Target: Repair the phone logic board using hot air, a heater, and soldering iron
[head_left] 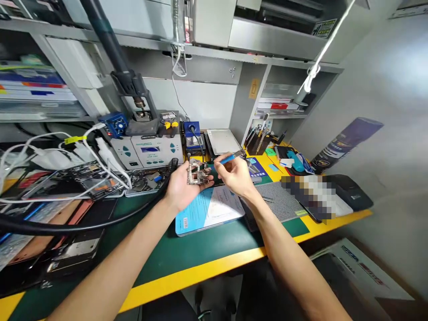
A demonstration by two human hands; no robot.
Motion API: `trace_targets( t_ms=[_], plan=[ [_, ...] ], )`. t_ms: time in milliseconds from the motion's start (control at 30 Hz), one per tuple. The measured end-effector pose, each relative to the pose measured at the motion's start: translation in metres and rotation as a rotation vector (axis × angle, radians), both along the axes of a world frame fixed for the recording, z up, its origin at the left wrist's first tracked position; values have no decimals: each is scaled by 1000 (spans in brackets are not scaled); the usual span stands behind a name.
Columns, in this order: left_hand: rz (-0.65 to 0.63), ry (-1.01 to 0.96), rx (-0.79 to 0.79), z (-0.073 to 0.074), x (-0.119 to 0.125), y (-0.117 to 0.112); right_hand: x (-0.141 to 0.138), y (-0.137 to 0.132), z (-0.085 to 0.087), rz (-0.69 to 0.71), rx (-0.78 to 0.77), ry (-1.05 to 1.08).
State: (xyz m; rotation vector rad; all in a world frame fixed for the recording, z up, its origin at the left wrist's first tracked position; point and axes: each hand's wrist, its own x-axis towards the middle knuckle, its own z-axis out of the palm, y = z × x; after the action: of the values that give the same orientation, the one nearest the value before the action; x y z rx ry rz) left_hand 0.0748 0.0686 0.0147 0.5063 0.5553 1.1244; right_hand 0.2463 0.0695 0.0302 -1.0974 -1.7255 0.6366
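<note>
My left hand (180, 185) is closed around a small metal circuit frame (198, 173), held up above the green mat. My right hand (234, 174) pinches a thin blue-handled tool (230, 158) whose tip points at the frame's right side. Both hands meet over a blue and white booklet (209, 209) lying on the mat. The part of the frame under my left fingers is hidden.
A grey rework station (147, 150) and blue soldering stand (192, 136) sit behind the hands. Opened phones and white cables (90, 176) crowd the left. A thick black hose (67, 225) crosses the mat. A grey perforated pad (277, 198), tool holder (259, 142) and spray can (347, 142) stand right.
</note>
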Motion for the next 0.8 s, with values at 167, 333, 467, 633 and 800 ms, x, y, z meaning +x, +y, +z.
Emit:
trace_targets(
  t_ms=[167,333,467,633,800],
  plan=[
    [24,82,37,2,1,-1,0,-1,-1,69,-31,82],
    [52,124,80,3,5,-1,3,1,-1,-21,-30,6],
    [45,152,78,3,7,-2,3,0,1,-65,-17,28],
    [99,146,24,5,8,-4,3,-1,0,45,-69,18],
    [81,141,32,5,9,-4,3,-1,-1,92,-91,-109]
  ],
)
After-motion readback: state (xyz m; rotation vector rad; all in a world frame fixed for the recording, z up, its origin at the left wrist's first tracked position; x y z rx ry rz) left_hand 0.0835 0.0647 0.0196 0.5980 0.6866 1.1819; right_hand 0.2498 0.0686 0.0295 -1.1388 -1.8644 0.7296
